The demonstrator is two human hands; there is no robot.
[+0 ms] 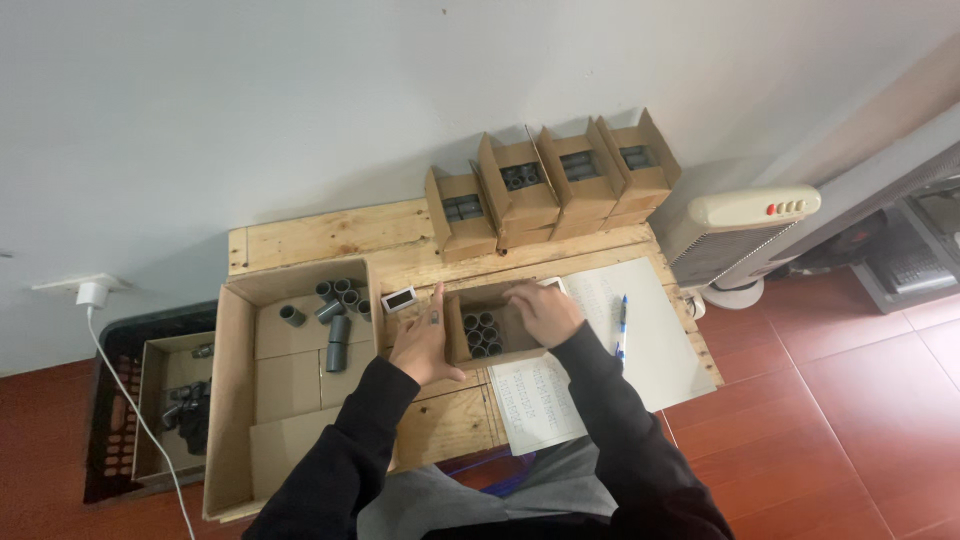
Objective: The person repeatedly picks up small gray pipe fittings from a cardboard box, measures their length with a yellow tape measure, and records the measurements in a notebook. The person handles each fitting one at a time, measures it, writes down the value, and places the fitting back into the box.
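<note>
Small brown cardboard box (492,336) of grey plastic tube pieces sits mid-tabletop (330,236), hemmed by a large shallow cardboard tray (240,400) on its left and a white printed sheet (640,340) on its right; left hand (425,345) braces its left wall, fingers spread, gripping nothing; right hand (545,310) curls over the far rim, grip unclear.

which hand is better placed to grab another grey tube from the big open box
Left, probably. The left hand rests beside the big open box holding the loose grey tubes; the right hand is inside the small box.
</note>
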